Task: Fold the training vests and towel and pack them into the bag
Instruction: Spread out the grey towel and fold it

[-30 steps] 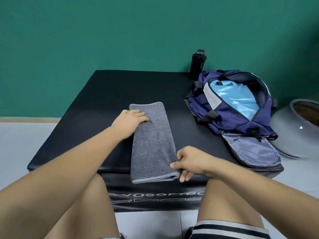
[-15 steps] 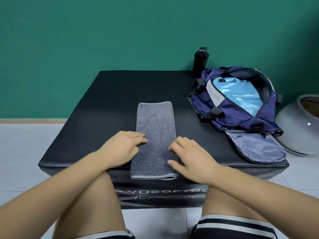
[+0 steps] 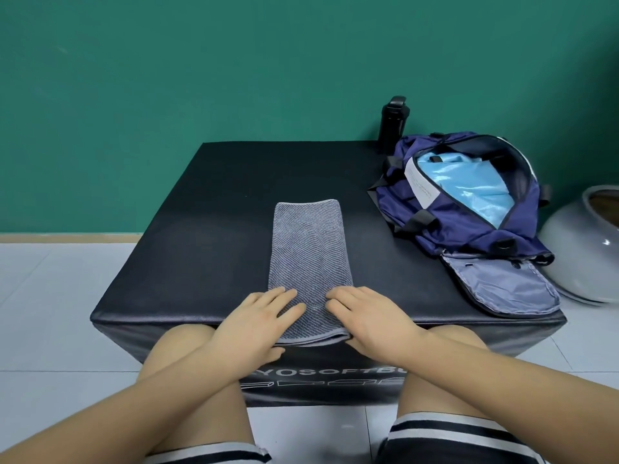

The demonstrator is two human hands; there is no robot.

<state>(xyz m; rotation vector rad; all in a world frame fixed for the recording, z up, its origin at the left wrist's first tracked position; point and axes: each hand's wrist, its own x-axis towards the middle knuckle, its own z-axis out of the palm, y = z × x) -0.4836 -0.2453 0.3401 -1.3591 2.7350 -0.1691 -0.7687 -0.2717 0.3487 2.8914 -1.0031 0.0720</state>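
The towel [image 3: 308, 249] is a long narrow strip lying lengthwise mid-counter [image 3: 201, 229], with its near end right at the front edge. The left hand [image 3: 258, 319] and right hand [image 3: 371, 316] both lie flat on that near end, fingers [image 3: 284, 301] straight, gripping nothing, just pressing down. My guess is that's to flatten the layers and pin the end before folding it shorter. The bag [image 3: 452, 229] sits unzipped off to the right with something light blue [image 3: 469, 185] inside, probably a vest, so the towel looks like the last bit.
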